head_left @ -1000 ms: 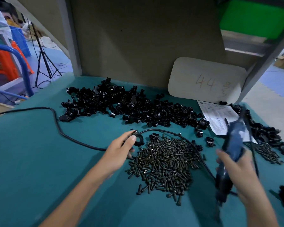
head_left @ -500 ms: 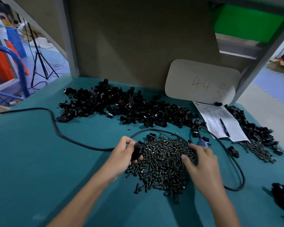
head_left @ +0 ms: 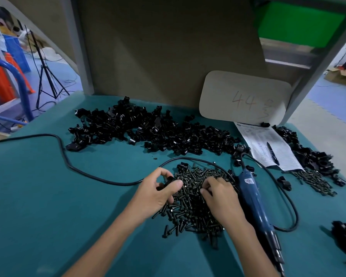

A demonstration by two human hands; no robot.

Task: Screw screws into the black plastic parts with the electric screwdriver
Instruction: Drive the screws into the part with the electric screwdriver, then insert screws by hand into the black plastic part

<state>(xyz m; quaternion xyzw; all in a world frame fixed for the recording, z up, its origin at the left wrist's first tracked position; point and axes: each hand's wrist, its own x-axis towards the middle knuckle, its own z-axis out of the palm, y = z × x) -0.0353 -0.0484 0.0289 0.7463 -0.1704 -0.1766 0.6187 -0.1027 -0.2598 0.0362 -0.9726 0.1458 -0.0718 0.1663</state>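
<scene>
Black plastic part (head_left: 169, 181) pinched in left hand (head_left: 158, 193) at edge of screw pile (head_left: 194, 208). Right hand (head_left: 221, 194) curls fingers into pile; whether screw is caught, cannot tell. Electric screwdriver (head_left: 254, 198) lies unheld beside it on tabletop (head_left: 48, 186). Big parts heap (head_left: 148, 130) behind: probably most work left.

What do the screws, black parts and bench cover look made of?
Screws: dark metal, likely black-finished steel; faint sheen on heads. Black parts: moulded plastic, glossy; sharp highlights on edges. Bench cover: matte teal mat, maybe rubber or vinyl; no glare, cannot tell which.
</scene>
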